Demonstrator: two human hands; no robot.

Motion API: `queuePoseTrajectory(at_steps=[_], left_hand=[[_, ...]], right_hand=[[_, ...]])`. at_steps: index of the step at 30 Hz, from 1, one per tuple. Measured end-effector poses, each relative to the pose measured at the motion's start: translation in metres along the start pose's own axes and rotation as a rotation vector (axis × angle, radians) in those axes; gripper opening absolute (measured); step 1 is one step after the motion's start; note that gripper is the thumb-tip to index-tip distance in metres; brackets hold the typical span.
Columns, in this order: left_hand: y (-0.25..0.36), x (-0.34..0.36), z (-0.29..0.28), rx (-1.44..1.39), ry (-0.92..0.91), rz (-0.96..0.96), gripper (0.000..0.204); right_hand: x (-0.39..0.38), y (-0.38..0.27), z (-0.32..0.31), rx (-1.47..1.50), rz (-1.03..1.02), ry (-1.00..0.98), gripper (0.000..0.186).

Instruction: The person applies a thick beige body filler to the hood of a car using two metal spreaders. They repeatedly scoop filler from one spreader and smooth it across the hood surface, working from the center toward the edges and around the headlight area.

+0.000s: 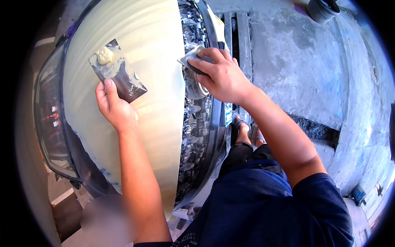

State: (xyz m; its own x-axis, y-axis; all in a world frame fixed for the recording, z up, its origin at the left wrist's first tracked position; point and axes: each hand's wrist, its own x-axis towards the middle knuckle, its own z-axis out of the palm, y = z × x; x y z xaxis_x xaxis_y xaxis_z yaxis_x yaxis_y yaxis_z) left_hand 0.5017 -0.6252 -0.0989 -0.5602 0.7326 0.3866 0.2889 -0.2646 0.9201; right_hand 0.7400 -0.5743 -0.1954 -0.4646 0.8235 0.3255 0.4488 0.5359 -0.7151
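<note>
My left hand (108,101) grips a dark rectangular plate (127,81) with a lump of pale paste (105,56) and smears on it, held over the cream-coated car hood (156,123). My right hand (220,76) holds a small flat grey spreader (186,59) at the hood's front edge, over the black grille (191,127). A round emblem (201,92) on the grille shows partly beneath the right hand. Whether the spreader touches the hood's edge I cannot tell.
The windshield (51,111) lies to the left. On the right are a concrete floor (292,70), a dark bucket (323,10), a narrow drain channel (312,129) and a small blue object (358,194). My sandalled feet stand below, beside the bumper (207,160).
</note>
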Motion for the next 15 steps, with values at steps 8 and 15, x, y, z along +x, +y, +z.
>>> queuePoseTrajectory(at_steps=[8,15], left_hand=[[-0.001,0.0,-0.001,0.001,-0.001,0.014,0.024],[-0.001,0.0,-0.003,-0.024,-0.019,0.011,0.024]], right_hand=[[0.021,-0.005,-0.019,-0.094,0.037,-0.003,0.042],[0.001,-0.035,-0.019,-0.127,0.032,-0.176,0.04]])
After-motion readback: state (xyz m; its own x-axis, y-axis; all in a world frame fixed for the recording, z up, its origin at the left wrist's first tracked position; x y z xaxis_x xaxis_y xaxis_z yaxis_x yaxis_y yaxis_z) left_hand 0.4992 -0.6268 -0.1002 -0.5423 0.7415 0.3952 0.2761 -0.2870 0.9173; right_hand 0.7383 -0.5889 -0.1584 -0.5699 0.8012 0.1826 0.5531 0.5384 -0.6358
